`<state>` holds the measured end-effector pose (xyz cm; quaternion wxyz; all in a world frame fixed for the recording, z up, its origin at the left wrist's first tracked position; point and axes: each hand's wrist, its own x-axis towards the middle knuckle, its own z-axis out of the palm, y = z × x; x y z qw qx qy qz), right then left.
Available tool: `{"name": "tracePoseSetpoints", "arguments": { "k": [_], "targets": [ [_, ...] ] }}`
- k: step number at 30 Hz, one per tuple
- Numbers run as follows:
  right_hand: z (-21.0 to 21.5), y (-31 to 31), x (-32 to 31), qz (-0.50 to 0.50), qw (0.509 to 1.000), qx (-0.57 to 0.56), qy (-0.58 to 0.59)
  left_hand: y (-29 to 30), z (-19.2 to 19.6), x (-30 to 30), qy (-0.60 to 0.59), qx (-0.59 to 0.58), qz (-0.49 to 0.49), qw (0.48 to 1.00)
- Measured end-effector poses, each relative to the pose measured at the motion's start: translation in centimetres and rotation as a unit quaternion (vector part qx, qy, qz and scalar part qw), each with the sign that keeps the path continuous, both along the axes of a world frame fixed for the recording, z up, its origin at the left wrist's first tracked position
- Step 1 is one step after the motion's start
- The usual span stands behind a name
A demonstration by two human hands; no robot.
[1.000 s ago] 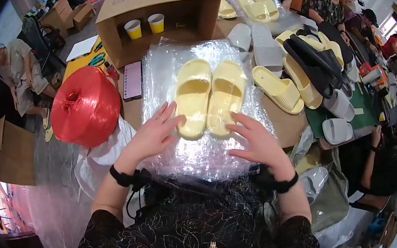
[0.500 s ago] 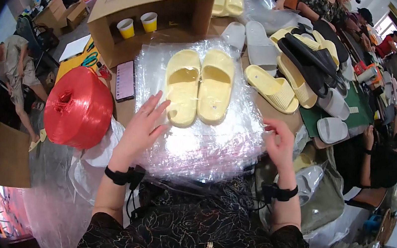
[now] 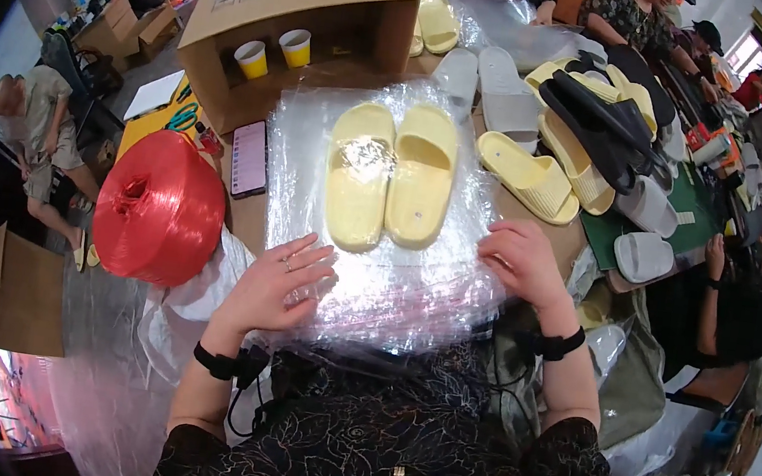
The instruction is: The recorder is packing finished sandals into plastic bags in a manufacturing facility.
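Observation:
A pair of pale yellow slide slippers lies side by side on a stack of clear plastic bags (image 3: 432, 288). Bright glare from thin film crosses the left slipper (image 3: 353, 210), while the right slipper (image 3: 421, 181) shows more plainly. My left hand (image 3: 278, 287) is open, fingers spread over the bags just below the left slipper's heel. At the right edge of the stack, my right hand (image 3: 531, 266) has its fingers loosely bent, the tips over the plastic beside the right slipper. Neither hand touches a slipper.
Beyond the stack stands an open cardboard box (image 3: 295, 10) with two yellow-white paper cups inside. A red twine roll (image 3: 159, 209) and a phone (image 3: 250, 159) lie left. A pile of yellow, grey and black slippers (image 3: 598, 122) fills the right. Other people sit around.
My right hand has moved left onto the edge of the bags, and my left hand has shifted slightly down and right. Shiny film now glints across the left slipper.

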<state>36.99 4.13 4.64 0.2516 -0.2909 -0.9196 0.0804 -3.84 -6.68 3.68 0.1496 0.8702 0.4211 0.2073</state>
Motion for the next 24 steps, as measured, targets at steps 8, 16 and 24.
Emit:
{"name": "tracePoseSetpoints", "arguments": {
  "k": [8,16,24],
  "targets": [
    [-1.4,-0.6,-0.8,-0.113,0.979,-0.040,0.164,-0.2,1.1,2.5,-0.006,0.038,0.057,0.998],
    [-1.1,0.3,-0.5,-0.109,0.969,-0.070,0.213,0.6,0.1,2.8,-0.078,0.118,0.107,0.984],
    [-2.6,0.2,1.3,-0.095,0.965,-0.120,0.212,0.7,0.1,2.8,-0.172,0.018,0.071,0.982]
  ]
}}
